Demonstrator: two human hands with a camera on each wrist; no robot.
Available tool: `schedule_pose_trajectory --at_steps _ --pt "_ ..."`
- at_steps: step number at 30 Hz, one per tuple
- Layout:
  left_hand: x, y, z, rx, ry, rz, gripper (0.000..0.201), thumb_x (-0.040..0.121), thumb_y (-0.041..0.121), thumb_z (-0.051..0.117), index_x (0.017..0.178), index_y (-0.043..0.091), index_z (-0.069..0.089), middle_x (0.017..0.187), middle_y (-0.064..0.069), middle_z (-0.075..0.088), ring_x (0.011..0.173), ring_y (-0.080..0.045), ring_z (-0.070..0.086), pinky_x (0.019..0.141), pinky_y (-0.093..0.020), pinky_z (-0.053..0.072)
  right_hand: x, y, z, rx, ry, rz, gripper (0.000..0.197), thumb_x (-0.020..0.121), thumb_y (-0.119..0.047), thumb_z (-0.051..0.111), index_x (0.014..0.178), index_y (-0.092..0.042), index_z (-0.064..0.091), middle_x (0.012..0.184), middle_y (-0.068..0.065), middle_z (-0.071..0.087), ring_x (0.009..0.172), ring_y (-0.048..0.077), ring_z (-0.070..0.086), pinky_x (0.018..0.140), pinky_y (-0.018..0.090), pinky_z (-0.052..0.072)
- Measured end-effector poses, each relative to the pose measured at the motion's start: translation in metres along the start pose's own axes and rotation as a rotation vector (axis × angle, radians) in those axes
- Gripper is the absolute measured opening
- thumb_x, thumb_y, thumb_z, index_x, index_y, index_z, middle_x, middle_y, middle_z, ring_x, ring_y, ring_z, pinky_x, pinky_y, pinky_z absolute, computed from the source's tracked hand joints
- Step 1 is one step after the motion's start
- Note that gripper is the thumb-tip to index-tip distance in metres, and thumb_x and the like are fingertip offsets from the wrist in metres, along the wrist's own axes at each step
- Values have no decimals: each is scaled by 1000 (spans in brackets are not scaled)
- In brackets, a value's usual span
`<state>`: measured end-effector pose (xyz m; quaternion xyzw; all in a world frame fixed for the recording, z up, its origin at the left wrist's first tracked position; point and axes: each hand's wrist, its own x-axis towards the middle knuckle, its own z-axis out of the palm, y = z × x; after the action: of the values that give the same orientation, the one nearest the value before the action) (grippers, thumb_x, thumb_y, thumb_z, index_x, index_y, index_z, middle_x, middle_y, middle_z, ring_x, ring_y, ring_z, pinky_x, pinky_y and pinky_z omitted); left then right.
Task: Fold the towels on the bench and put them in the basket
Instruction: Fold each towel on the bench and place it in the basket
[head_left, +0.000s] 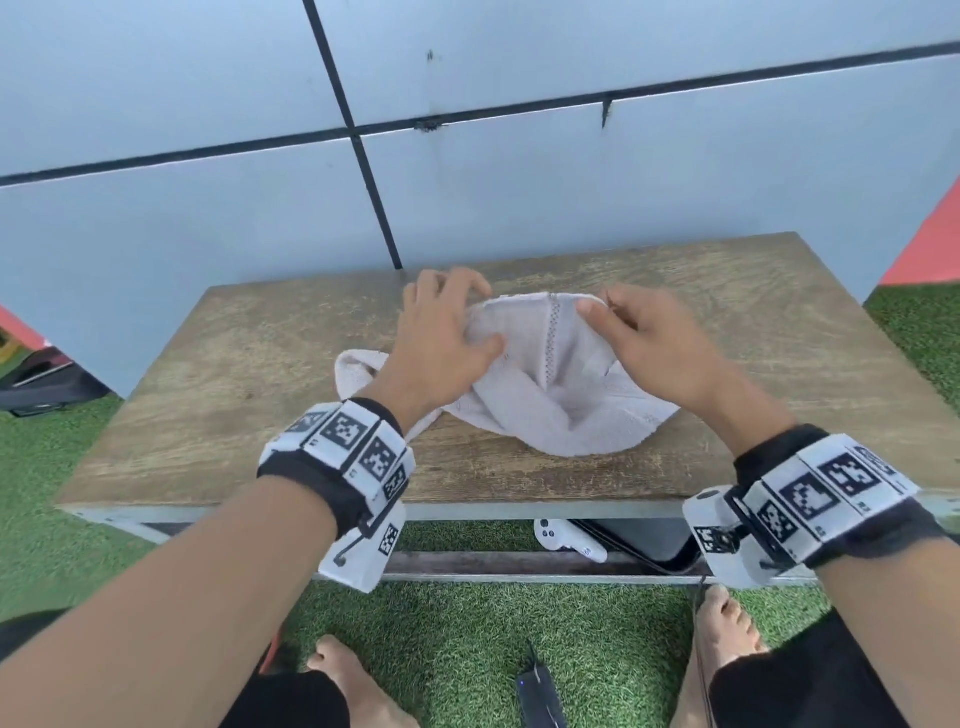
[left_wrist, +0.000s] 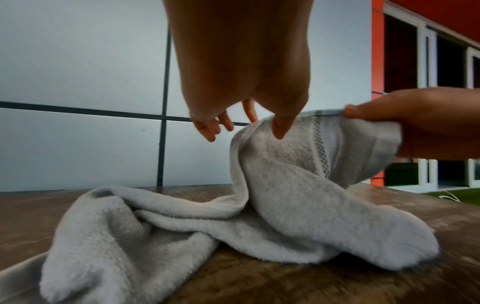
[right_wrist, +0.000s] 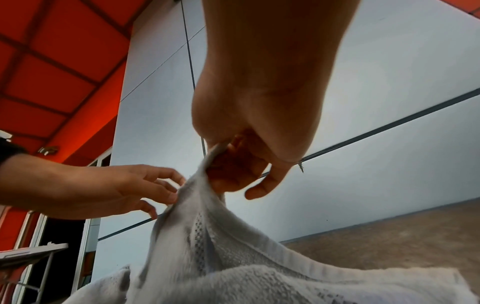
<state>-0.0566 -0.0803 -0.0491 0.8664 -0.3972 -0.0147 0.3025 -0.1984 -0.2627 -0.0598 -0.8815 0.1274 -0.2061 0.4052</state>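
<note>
A crumpled white towel lies on the wooden bench, its far edge lifted. My left hand holds that edge's left end, thumb on the near side, the other fingers spread beyond it. My right hand pinches the same edge's right end, between thumb and curled fingers. The hem between the hands shows a woven band. The rest of the towel sags in folds onto the bench. No basket is in view.
A grey panelled wall rises close behind the bench. Under the bench lie a white controller and a black case. Green turf surrounds it, with a black device between my bare feet. A dark bag sits far left.
</note>
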Motion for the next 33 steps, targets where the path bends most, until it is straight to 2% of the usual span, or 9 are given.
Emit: schedule_pose_trajectory --at_steps 2,4,8,11,16,23,25,28,33 --pt "-9 13 8 -60 -41 135 48 82 32 73 124 31 50 125 3 40 119 -14 32 101 -34 33 -1 -5 0 203 -5 16 33 104 -24 53 75 -8 52 52 -9 55 44 3 49 52 18 41" --pt "-14 24 14 -91 -16 209 54 78 37 78 124 31 50 125 3 40 118 -15 34 101 -33 33 0 -6 1 358 -17 17 24 102 -21 57 94 1 59 61 6 67 53 20 60 58 38 55" --pt "-21 36 24 -92 107 277 67 67 51 83 115 22 46 119 1 37 111 -19 38 94 -28 37 -1 -6 3 487 -29 67 26 99 -20 62 116 -3 52 52 -10 56 49 14 60 76 59 55" --pt "-19 35 30 -58 134 294 46 74 52 79 99 20 56 113 0 42 108 -20 38 94 -28 38 -4 -10 0 572 -48 44 31 98 -12 63 125 -3 49 70 7 65 58 20 62 77 54 57" --pt "-11 29 33 -128 208 301 8 90 23 69 89 15 69 95 1 52 97 -17 43 87 -25 36 -5 -11 -2 523 -16 -27 30 97 -11 65 125 -7 54 80 0 69 75 22 63 79 40 57" --pt "-12 37 21 -249 53 225 24 100 19 56 80 8 61 59 12 46 53 -3 42 55 -20 32 -7 -5 0 254 55 -188 29 94 -12 67 119 -26 68 115 1 61 96 11 59 86 28 51" --pt "-14 41 20 -222 25 260 25 101 18 54 78 11 56 55 13 43 48 -3 41 50 -15 28 -6 -5 2 175 98 -248 16 94 -17 68 108 -23 72 110 -1 62 100 16 59 87 34 51" --pt "-13 40 19 -33 39 266 24 101 26 51 81 13 52 61 8 51 54 -6 47 52 -26 36 -5 -9 0 89 235 -291 5 94 -18 67 94 -19 72 92 -7 66 91 16 60 85 39 50" --pt "-13 35 -3 118 42 118 19 93 16 51 75 17 44 61 6 49 59 -21 50 51 -31 35 -3 -24 -15 180 400 -235 6 94 -15 66 91 -15 71 81 -6 68 75 7 60 75 22 47"
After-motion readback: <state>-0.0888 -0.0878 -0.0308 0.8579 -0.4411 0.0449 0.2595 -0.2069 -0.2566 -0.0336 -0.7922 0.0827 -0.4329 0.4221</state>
